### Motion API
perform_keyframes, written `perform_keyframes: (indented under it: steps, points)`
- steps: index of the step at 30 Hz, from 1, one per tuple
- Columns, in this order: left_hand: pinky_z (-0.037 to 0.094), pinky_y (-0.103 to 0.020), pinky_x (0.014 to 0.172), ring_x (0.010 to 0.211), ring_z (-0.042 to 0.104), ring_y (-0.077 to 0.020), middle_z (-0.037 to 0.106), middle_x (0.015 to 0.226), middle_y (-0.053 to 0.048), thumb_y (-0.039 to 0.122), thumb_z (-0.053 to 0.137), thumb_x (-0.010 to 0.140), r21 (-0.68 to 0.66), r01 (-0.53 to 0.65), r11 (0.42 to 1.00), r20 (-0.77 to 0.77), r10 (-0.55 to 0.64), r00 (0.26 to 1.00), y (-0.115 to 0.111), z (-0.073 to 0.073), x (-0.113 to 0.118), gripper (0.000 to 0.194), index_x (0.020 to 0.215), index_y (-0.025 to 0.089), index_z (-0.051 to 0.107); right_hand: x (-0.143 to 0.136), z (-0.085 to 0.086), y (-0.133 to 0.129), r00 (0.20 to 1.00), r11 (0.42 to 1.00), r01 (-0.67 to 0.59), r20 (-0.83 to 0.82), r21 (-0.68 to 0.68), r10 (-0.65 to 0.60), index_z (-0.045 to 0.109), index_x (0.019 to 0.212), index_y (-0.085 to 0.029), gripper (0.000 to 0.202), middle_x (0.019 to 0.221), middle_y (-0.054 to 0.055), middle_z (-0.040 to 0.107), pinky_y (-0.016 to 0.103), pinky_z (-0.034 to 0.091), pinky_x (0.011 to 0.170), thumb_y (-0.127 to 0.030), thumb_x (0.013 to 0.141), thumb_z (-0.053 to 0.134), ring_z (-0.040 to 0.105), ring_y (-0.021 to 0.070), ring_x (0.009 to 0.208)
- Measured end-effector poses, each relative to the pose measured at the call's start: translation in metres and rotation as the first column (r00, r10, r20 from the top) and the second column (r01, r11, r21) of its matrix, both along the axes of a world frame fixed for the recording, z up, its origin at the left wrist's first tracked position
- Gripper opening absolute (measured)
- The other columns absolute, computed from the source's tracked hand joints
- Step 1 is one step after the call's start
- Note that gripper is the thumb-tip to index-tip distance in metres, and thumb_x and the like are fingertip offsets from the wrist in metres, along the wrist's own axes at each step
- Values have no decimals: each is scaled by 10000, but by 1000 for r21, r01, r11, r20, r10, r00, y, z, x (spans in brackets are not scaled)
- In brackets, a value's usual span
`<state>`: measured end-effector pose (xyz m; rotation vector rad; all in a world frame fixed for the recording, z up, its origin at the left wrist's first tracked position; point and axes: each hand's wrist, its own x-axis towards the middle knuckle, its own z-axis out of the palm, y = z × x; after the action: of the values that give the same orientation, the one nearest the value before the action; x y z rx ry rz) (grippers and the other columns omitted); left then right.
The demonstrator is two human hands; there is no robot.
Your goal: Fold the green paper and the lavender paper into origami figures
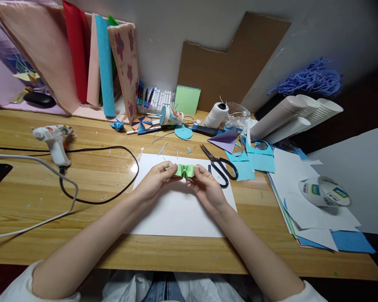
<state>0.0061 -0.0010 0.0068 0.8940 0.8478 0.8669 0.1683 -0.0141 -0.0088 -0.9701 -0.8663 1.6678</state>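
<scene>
A small green paper bow (pixel 185 170), gathered into pleats at its middle, is held up between both hands. My left hand (pixel 157 178) pinches its left end between thumb and fingers. Its right end is in the grip of my right hand (pixel 207 185), thumb in front and fingers partly hidden behind. Below the hands a white sheet of paper (pixel 176 214) lies flat on the wooden table (pixel 97 247). Black-handled scissors (pixel 220 165) rest near my right hand, blades partly apart, across the sheet's upper right edge.
A white hot glue gun (pixel 55 144) with looping cables stands at left. Blue paper scraps (pixel 260 161), a purple paper piece (pixel 225 140) and a thread spool (pixel 216 115) lie behind the scissors. A tape roll (pixel 324 192) sits on stacked paper at right. Markers (pixel 157 98) line the back.
</scene>
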Motion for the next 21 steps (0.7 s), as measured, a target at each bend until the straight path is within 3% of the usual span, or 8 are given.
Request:
perform_keyframes:
  steps: [3, 5, 7, 10, 13, 18, 21]
  points:
    - [444, -268, 740, 698, 551, -125, 550, 685, 12, 386, 581, 783, 181, -76, 981, -193, 111, 975, -3, 4, 1, 270, 655, 163, 494, 2, -1, 1, 994, 997, 28, 104, 70, -35, 580, 706, -185, 220, 690, -6, 540, 225, 473, 586, -386, 796, 587, 527, 110, 623]
    - [432, -266, 721, 715, 553, -141, 570, 700, -3, 344, 559, 806, 388, -96, 916, -351, 243, 904, -7, 8, 2, 226, 673, 163, 532, 3, 0, 1, 960, 976, 90, 242, 200, -138, 609, 780, -191, 165, 734, 3, 565, 235, 485, 608, -355, 791, 606, 546, 118, 659]
    - [428, -280, 771, 812, 577, -167, 625, 812, -36, 308, 525, 832, 533, -75, 843, -406, 333, 851, -11, 12, 3, 181, 727, 169, 574, 5, 3, 0, 894, 924, 159, 346, 348, -284, 615, 913, -216, 184, 831, 17, 592, 258, 501, 656, -307, 758, 652, 572, 139, 750]
    - [437, -298, 821, 899, 593, -190, 652, 923, -61, 282, 507, 842, 606, -68, 793, -415, 387, 823, -17, 15, 5, 163, 747, 181, 591, 5, 9, -4, 786, 821, 169, 428, 546, -446, 641, 910, -236, 170, 886, 35, 604, 299, 505, 716, -249, 743, 672, 580, 173, 850]
    - [450, -308, 834, 926, 599, -196, 660, 958, -65, 271, 508, 842, 637, -73, 768, -407, 415, 814, -20, 14, 6, 146, 751, 191, 590, 4, 12, -8, 732, 761, 131, 456, 635, -506, 674, 814, -236, 62, 833, 44, 613, 323, 506, 698, -223, 755, 659, 584, 189, 818]
    - [441, -309, 853, 936, 597, -184, 658, 974, -67, 245, 522, 839, 672, -66, 737, -383, 422, 821, -22, 12, 7, 127, 743, 188, 584, 4, 10, -7, 755, 795, 148, 452, 589, -475, 664, 771, -216, 21, 781, 37, 627, 315, 491, 692, -210, 758, 649, 588, 179, 758]
    - [442, -301, 836, 931, 594, -183, 655, 967, -70, 257, 545, 825, 583, -127, 803, -334, 379, 863, -19, 11, 8, 143, 713, 174, 578, 8, 7, -2, 834, 877, 145, 420, 458, -357, 644, 735, -201, 17, 742, 14, 623, 280, 474, 672, -210, 748, 652, 578, 149, 711]
